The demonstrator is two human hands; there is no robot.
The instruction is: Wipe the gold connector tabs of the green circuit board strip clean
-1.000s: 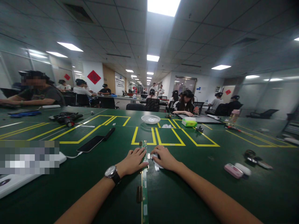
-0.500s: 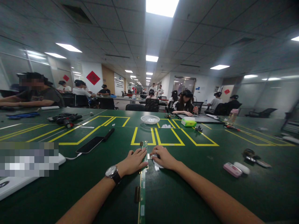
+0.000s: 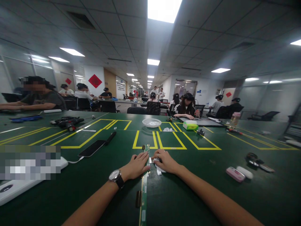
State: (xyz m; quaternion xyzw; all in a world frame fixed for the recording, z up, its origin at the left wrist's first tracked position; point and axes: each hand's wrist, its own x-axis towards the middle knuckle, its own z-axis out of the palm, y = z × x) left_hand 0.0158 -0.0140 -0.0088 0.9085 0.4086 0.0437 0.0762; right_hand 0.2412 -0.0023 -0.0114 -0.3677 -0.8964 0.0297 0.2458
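Observation:
A long, narrow green circuit board [image 3: 144, 201] runs away from me along the table, with brown flexible tabs on its left edge. My left hand [image 3: 137, 164] lies across its far part, fingers stretched out and pressing on it. Just right of the board is my right hand [image 3: 166, 161], its fingers bent and closed over a crumpled white tissue [image 3: 159, 170]. A small silvery tab [image 3: 150, 160] sticks out from the board's right edge toward the right fingertips. What lies under those fingers is partly hidden.
The green table [image 3: 94, 185] has yellow tape outlines. To the left are a phone [image 3: 92, 148] and a white power strip [image 3: 23, 188]. Ahead stand a white basket [image 3: 151, 122] and a tissue pack [image 3: 190, 125]. A pink case [image 3: 235, 174] and keys [image 3: 258, 162] lie right. Other people sit beyond.
The whole view has shifted slightly down and right. Both hands keep nearly the same place at the board, with the right fingers still on the tissue.

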